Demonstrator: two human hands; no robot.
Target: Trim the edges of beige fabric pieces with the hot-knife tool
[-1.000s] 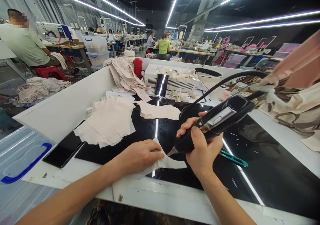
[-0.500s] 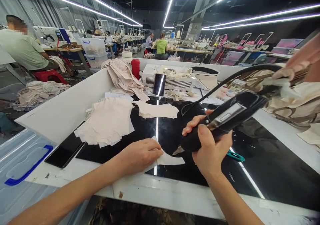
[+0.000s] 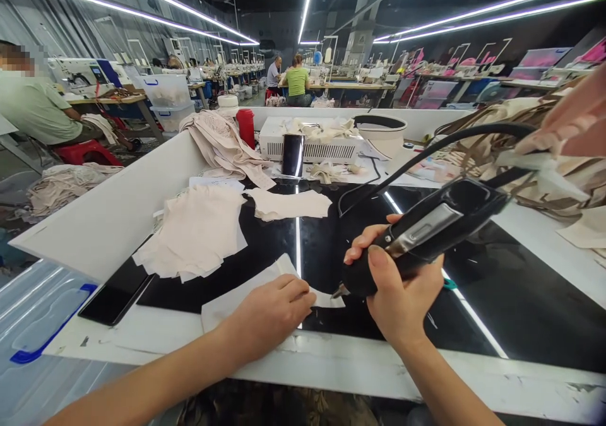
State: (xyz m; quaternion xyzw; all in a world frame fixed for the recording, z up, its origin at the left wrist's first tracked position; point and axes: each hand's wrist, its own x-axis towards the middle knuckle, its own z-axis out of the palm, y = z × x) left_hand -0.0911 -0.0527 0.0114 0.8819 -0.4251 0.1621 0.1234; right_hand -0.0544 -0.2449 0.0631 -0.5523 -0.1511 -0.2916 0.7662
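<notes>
My left hand (image 3: 272, 309) presses with bent fingers on a cream fabric piece (image 3: 222, 303) near the table's front edge, pinching it at the fingertips. Part of the piece is hidden under the hand, and its curved narrow end sticks out to the right. My right hand (image 3: 402, 293) is wrapped round a black corded handheld tool (image 3: 426, 224). The tool's pointed metal tip (image 3: 339, 291) is at the narrow end of the fabric and seems to touch it. A separate cream fabric piece (image 3: 288, 204) lies flat behind, beside a stack of cream pieces (image 3: 194, 230).
A phone (image 3: 113, 296) lies at the left on the black board (image 3: 492, 274). A white vented box (image 3: 310, 148) and red container (image 3: 245, 128) stand behind. A blurred hand (image 3: 575, 113), apparently another person's, is near the tool's cord (image 3: 421, 154). A teal-handled item (image 3: 449, 283) is partly hidden.
The tool's tip has come down onto the fabric's narrow end. More of the fabric piece shows left of my left hand. The view has shifted slightly.
</notes>
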